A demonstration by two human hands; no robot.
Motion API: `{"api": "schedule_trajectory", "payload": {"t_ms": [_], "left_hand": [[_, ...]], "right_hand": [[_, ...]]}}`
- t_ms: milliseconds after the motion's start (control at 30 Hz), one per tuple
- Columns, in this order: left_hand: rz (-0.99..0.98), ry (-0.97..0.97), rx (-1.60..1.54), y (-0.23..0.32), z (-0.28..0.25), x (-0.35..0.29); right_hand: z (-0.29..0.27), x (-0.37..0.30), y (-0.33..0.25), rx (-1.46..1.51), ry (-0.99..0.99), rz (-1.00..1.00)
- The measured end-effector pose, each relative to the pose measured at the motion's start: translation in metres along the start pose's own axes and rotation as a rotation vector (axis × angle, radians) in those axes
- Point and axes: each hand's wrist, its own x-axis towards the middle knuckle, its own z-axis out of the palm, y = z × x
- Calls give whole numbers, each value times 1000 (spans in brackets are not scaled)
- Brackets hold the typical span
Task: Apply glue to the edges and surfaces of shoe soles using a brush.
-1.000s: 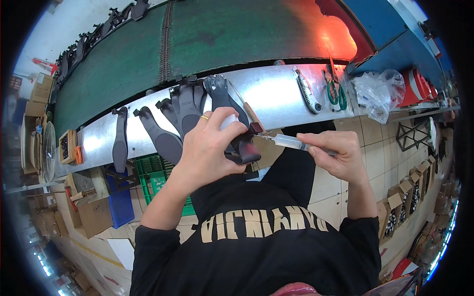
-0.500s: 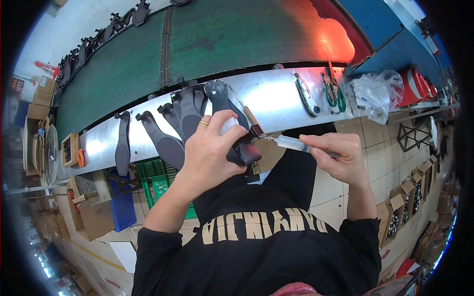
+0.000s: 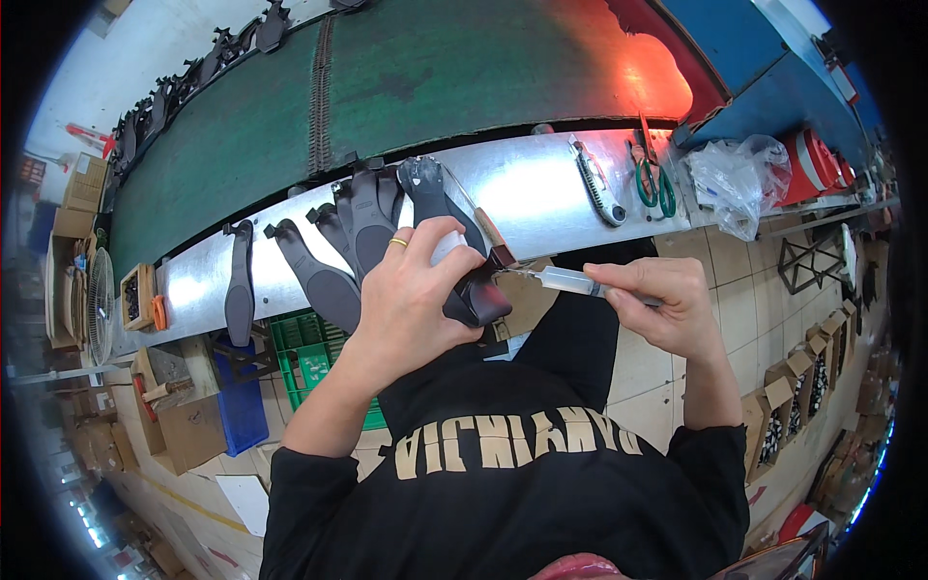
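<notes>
My left hand (image 3: 406, 295) is closed around a dark, glossy plastic part (image 3: 483, 298) at the near edge of the metal ledge. Something white (image 3: 448, 246) shows under its fingers; I cannot make out what. Fingers and thumb of my right hand (image 3: 665, 304) grip a clear syringe (image 3: 572, 281) lengthwise, its thin tip pointing left and reaching the held part's right side. Just beyond lies a wooden-handled tool (image 3: 490, 228), partly behind the part. Several dark grey paddle-shaped parts (image 3: 319, 280) rest on the ledge to the left, some overlapping.
Across the ledge (image 3: 536, 179) runs a green conveyor belt (image 3: 454, 77). A utility knife (image 3: 599, 186), green-handled scissors (image 3: 655, 184) and a clear plastic bag (image 3: 742, 184) lie to the right. A green crate (image 3: 309, 358) stands below, and boxes of small parts (image 3: 788, 406) on the floor.
</notes>
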Motion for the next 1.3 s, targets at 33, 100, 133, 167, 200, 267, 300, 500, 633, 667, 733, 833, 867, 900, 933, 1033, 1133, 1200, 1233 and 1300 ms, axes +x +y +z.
{"api": "schedule_trajectory", "payload": {"t_ms": [33, 100, 133, 167, 200, 267, 300, 500, 633, 667, 733, 833, 867, 900, 933, 1033, 1133, 1200, 1233, 1300], "left_hand": [[0, 0, -2, 0, 0, 0], [-24, -10, -4, 2, 0, -1], [-47, -20, -7, 3, 0, -1], [-46, -20, -8, 4, 1, 0], [-36, -24, -12, 4, 1, 0], [-27, -29, -16, 4, 0, 2], [-23, -37, -18, 4, 0, 2], [-20, -60, -30, 5, 0, 3], [-9, -65, -49, 4, -1, 3], [-6, -65, -49, 4, -2, 4], [-22, -117, -106, 4, -4, 5], [-13, -131, -158, 1, -5, 4], [-12, -131, -159, 1, -5, 4], [-22, -149, -210, 1, -5, 4], [-33, -167, -261, 0, -5, 5], [-91, -230, -359, -1, -5, 5], [-89, -242, -398, -3, -5, 6], [-95, -248, -423, -4, -4, 4], [-99, -255, -447, -4, -4, 4], [-98, -260, -460, -6, -4, 4]], "right_hand": [[0, -1, 0, -1, 2, 2], [0, 0, 0, 0, 1, 0], [0, 2, 0, -13, -6, -16], [0, 3, -1, -29, -11, -29], [0, 3, -1, -30, -10, -28], [1, 3, -1, -46, -14, -44], [0, 4, 0, -46, -14, -43], [-4, 4, -2, -10, -39, -55], [-7, 1, -1, 8, -10, -25], [-8, 0, -1, 9, -2, -15], [-9, 0, -1, 14, 1, -12], [-9, -1, 0, 22, -3, -14], [-9, -1, 0, 19, -4, -14], [-9, -1, -1, 18, -4, -14], [-9, -1, -1, 22, -3, -15], [-9, -2, -1, 24, -6, -22], [-9, -1, -1, 20, -9, -33], [-8, -1, -2, 21, -10, -43], [-8, -1, -2, 12, -19, -45], [-6, -1, 0, 8, -26, -43]]}}
